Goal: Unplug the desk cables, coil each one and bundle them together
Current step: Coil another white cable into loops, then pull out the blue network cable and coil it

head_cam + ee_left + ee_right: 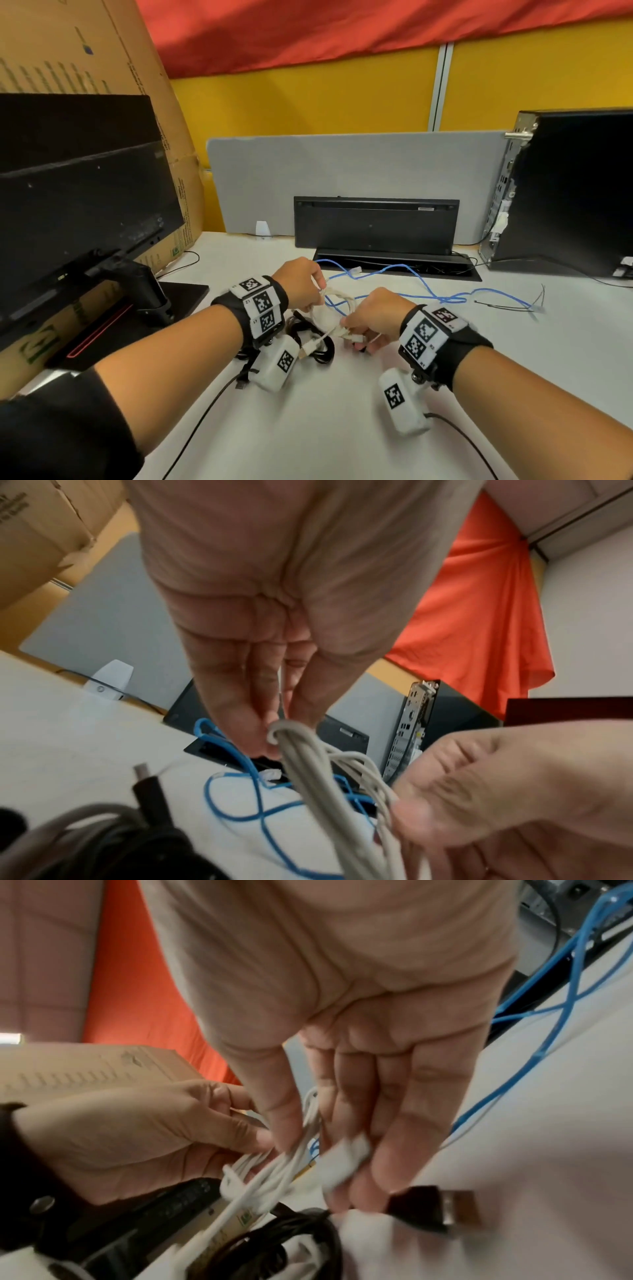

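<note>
At centre frame we see the blue cable [404, 281] sprawling loose over the white desk [342, 428], apparently uncoiled, while a black cable [315, 346] lies looped at lower centre, so we judge coiling under way and bundling not yet done. The pale white cable [334, 308], folded into several slack loops, hangs between the left hand [301, 284], pinching its upper bend, and the right hand [376, 318], fingers curled on its lower strands and plug.

White cable [334, 308] looped between both hands; blue cable [404, 284] sprawls uncoiled.
</note>
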`<act>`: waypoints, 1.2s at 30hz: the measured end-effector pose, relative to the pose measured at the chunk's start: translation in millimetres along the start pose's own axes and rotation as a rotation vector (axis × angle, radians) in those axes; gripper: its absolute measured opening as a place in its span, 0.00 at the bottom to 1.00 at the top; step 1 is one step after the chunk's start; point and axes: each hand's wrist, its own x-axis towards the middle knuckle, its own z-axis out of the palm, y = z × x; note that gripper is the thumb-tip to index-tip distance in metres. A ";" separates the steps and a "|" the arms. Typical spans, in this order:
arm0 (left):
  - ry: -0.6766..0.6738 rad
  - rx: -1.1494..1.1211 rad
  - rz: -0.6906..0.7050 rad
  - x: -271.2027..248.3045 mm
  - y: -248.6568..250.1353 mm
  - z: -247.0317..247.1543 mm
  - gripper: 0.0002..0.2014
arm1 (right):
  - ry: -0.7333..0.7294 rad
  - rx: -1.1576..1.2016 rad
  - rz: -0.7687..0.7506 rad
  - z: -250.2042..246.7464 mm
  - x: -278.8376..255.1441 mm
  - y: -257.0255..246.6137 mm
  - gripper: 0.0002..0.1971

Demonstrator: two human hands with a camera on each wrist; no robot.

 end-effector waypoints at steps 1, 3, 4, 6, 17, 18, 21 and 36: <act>-0.005 0.072 -0.001 0.0 -0.6 1.8 0.08 | -0.019 -0.034 0.008 -0.2 0.3 1.1 0.12; -0.010 0.197 0.009 -1.0 -1.5 5.3 0.08 | -0.051 -0.105 0.026 -3.6 0.3 2.3 0.14; -0.016 0.234 0.016 -1.3 -2.3 7.2 0.08 | -0.048 -0.140 0.030 -7.0 0.3 2.6 0.14; -0.030 0.295 0.022 -1.8 -4.6 10.7 0.08 | 0.020 -0.235 0.007 -17.2 1.1 1.7 0.13; 0.011 0.296 0.070 0.2 7.3 10.6 0.09 | 0.396 -0.837 -0.146 -84.0 14.7 11.9 0.20; 0.014 0.278 0.090 0.2 10.7 11.1 0.09 | 0.366 -0.850 -0.150 -85.1 17.3 16.4 0.23; -0.006 0.253 0.154 1.7 22.5 15.1 0.09 | 0.247 -0.913 -0.121 -83.5 26.3 28.8 0.26; 0.224 0.063 0.384 44.5 97.1 3.4 0.11 | 0.641 -0.453 -0.782 -137.0 4.7 -2.8 0.06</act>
